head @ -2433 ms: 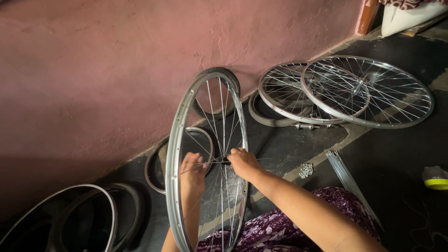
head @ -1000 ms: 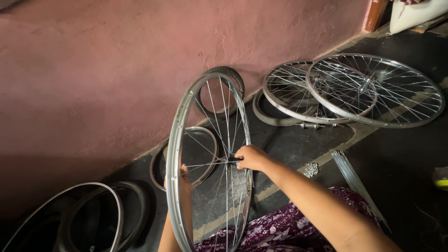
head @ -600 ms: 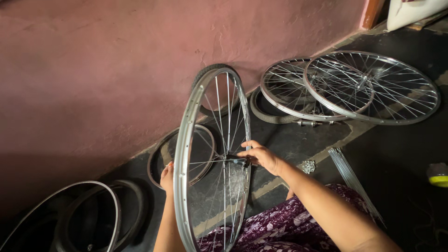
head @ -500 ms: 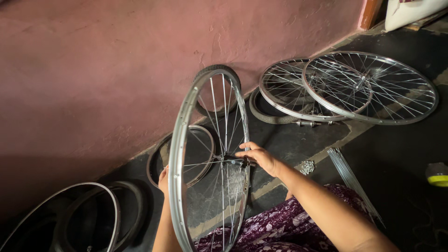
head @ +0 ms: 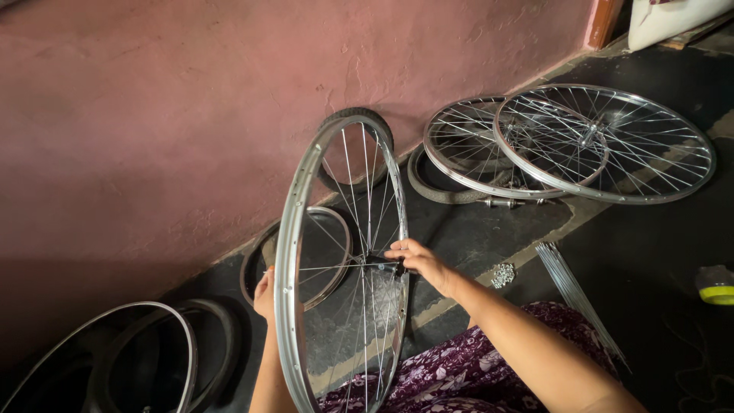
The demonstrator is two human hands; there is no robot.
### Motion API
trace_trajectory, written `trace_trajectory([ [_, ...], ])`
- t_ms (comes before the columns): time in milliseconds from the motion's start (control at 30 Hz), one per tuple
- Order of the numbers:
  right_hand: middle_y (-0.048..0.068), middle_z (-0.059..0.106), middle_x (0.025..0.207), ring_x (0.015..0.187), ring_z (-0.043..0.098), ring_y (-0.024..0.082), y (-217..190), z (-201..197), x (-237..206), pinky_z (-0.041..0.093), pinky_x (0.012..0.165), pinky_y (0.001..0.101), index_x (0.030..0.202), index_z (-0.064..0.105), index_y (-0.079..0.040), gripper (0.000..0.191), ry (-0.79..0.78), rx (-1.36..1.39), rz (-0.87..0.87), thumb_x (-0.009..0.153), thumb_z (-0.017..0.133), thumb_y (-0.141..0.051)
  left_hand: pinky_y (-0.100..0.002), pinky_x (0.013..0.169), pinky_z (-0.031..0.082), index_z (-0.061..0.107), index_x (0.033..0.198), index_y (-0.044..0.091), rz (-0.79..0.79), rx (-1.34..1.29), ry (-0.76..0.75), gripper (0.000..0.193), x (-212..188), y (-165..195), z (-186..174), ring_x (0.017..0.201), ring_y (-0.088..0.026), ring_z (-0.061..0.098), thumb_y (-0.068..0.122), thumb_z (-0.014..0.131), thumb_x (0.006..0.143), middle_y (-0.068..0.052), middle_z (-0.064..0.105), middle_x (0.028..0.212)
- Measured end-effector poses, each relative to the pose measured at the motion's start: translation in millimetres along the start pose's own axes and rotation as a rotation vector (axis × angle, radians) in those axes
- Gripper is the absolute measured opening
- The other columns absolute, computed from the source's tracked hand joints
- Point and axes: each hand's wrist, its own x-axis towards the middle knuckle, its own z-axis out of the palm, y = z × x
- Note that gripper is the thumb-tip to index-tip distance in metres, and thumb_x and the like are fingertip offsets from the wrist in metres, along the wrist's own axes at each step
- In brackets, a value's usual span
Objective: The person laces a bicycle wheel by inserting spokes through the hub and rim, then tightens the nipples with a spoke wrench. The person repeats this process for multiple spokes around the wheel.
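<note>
Both hands [head: 417, 260] hold upright wheel [head: 289, 252].

A silver spoked bicycle wheel [head: 340, 260], tyreless, standing upright on edge near a pink wall, thin spokes running to a dark central hub, rim scuffed, lower edge out of frame

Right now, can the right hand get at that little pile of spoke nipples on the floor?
Probably yes: the right hand sits at the hub, the nipple pile lies on bare floor beside it, nothing between.
</note>
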Motion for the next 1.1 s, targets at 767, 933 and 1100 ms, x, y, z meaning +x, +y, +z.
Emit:
trace_trajectory([
  [767,0.015,0.046,0.157,0.142,0.048,0.032,-7,34,-7,0.041,0.115,0.0383,0.137,0.058,-0.008,0.051,0.105,-0.57,-0.351,0.087,0.068,-0.009,-0.035,0.065,0.06,0.072,0.108,0.002,1.111,1.188,-0.408,0.02,-33,52,105,0.073,-0.025,0.074,0.021,0.072,0.103,-0.013,0.074,0.085],
  [933,0.012,0.046,0.157,0.142,0.048,0.031,-7,37,-8,0.041,0.114,0.0378,0.137,0.058,-0.01,0.049,0.117,-0.595,-0.31,0.089,0.067,-0.011,-0.039,0.092,0.059,0.071,0.116,0.002,0.322,0.406,-0.604,0.02,-19,36,82,0.098,-0.021,0.073,0.016,0.062,0.104,-0.011,0.075,0.1],
  [1100,0.01,0.045,0.159,0.141,0.048,0.03,-7,41,-6,0.041,0.114,0.0386,0.137,0.058,-0.011,0.047,0.097,-0.589,-0.281,0.091,0.067,-0.014,-0.041,0.107,0.049,0.067,0.121,0.006,-0.109,-0.004,-0.704,0.024,-9,40,60,0.115,-0.022,0.066,0.023,0.058,0.107,-0.01,0.072,0.113],
])
